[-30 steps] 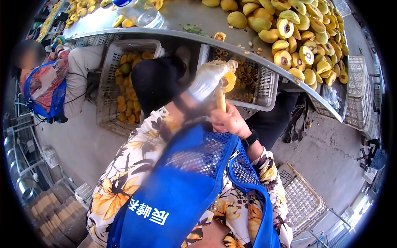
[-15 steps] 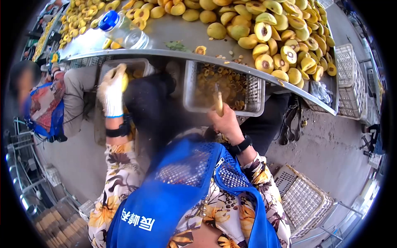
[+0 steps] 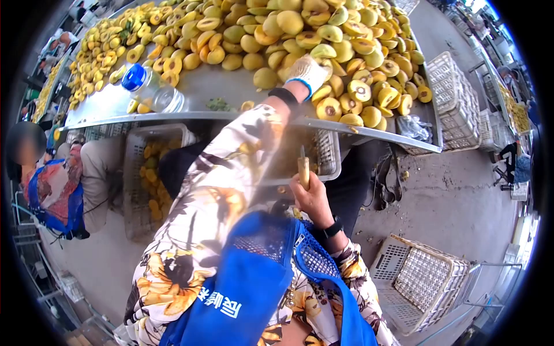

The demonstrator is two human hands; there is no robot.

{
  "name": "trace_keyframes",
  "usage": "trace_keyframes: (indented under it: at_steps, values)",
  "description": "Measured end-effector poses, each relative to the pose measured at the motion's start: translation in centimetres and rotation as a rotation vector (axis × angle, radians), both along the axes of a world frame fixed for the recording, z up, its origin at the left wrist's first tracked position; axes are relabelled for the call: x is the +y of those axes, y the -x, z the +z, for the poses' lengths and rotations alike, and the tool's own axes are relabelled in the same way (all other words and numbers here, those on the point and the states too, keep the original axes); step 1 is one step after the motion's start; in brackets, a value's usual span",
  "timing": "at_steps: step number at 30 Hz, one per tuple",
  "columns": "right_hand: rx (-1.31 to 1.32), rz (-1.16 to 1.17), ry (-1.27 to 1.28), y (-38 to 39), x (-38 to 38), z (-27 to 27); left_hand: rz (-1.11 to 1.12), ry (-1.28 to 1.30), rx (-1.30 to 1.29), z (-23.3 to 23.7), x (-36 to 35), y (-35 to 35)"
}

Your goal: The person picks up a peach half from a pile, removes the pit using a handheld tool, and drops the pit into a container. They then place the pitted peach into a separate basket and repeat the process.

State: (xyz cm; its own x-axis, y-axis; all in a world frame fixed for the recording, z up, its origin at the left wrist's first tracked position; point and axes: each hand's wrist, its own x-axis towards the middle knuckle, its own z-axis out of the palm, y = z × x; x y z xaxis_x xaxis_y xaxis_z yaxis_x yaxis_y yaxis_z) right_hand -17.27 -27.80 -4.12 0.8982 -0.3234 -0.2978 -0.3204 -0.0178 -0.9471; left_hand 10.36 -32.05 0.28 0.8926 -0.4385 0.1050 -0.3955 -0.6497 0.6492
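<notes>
My left hand [image 3: 310,70], in a white knit glove, reaches across the metal table onto the heap of halved yellow peaches [image 3: 346,46]. Its fingers are down among the fruit and mostly hidden; I cannot tell whether they grip a piece. In my bare right hand [image 3: 311,196] is a wooden-handled knife [image 3: 303,168], its short metal tip pointing up. That hand stays low, in front of the crate [image 3: 330,155] under the table edge, which is partly covered by my left sleeve.
A clear bottle with a blue cap [image 3: 151,86] lies on the table [image 3: 213,92]. Peach halves fill a crate [image 3: 131,190] by my left leg. Empty-looking plastic crates [image 3: 421,282] stand on the floor at right, stacked ones [image 3: 456,109] farther back. Another person [image 3: 63,179] sits at left.
My left hand has moved from above the left crate, where it held a yellow piece, up and right to the peach heap. My right hand keeps the knife low. The view has shifted somewhat.
</notes>
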Motion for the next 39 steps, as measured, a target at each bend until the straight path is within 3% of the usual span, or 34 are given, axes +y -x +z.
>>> trace_keyframes:
  at_steps: [3, 6, 8, 9, 11, 13, 14, 15, 17, 18, 19, 20, 23, 24, 26, 29, 31, 34, 37, 39]
  values:
    - [-0.132, -0.136, 0.110, 1.1, -0.8, -0.1, 0.140, 0.059, 0.076, -1.9, -0.8, -1.5]
    - [-0.120, -0.236, 0.145, -0.1, -2.3, 1.4, 0.095, 0.216, 0.202, -2.3, 1.7, -1.4]
    - [-0.219, -0.273, 0.349, -1.8, -4.1, 1.0, 0.043, 0.273, 0.298, 1.6, 5.4, 2.2]
    - [-0.265, -0.281, 0.259, -2.9, -4.4, 1.7, 0.018, 0.313, 0.381, 3.8, 7.2, 4.2]
    - [-0.310, -0.295, 0.018, -4.8, -4.4, 3.9, -0.049, 0.124, 0.339, 6.2, 10.4, 7.2]
    - [-0.355, -0.229, -0.143, -6.4, -3.2, 3.8, -0.076, 0.217, 0.128, 4.4, 13.0, 9.9]
    - [-0.365, -0.217, -0.199, -6.8, -2.2, 3.8, -0.190, 0.414, 0.350, 4.7, 14.1, 11.2]
    - [-0.373, -0.205, -0.255, -7.2, -1.2, 3.7, -0.090, 0.157, 0.078, 5.4, 14.6, 12.3]
    - [-0.380, -0.178, -0.413, -7.8, 0.9, 4.1, 0.037, 0.521, 0.392, 2.2, 15.4, 12.0]
    - [-0.218, -0.143, -0.294, -7.8, 1.6, 4.7, 0.115, 0.728, 0.531, 0.2, 15.8, 11.9]
    - [-0.492, -0.185, 0.302, -8.9, 2.1, -0.2, 0.190, 0.963, 0.667, -1.5, 16.0, 12.0]
    - [-0.354, -0.144, 0.387, -8.4, 2.3, 1.4, 0.264, 1.198, 0.803, -2.2, 16.2, 12.1]
    - [-0.110, -0.008, 0.449, -6.3, 2.5, 5.2, 0.317, 1.064, 0.611, -2.5, 16.3, 12.1]
    - [-0.049, 0.040, 0.438, -5.7, 2.4, 5.4, 0.340, 1.130, 0.647, -2.0, 16.0, 12.6]
    - [-0.154, 0.064, 0.505, -4.7, 2.6, 4.4, 0.251, 1.024, 0.482, -3.8, 16.0, 12.2]
    - [-0.201, 0.082, 0.555, -4.4, 2.6, 3.8, 0.160, 0.718, 0.143, -4.4, 15.6, 12.2]
    - [-0.180, 0.091, 0.551, -4.2, 2.8, 3.8, 0.051, 0.417, -0.240, -4.3, 15.8, 12.4]
    - [-0.030, 0.134, 0.522, -4.2, 3.2, 5.0, 0.073, 0.548, -0.122, -4.4, 15.7, 12.7]
    - [-0.077, 0.185, 0.531, -4.0, 3.3, 4.9, 0.088, 0.555, -0.080, -2.2, 16.0, 13.2]
    - [-0.056, 0.233, 0.556, -3.9, 3.2, 5.0, 0.215, 0.753, 0.472, 1.5, 15.9, 13.1]
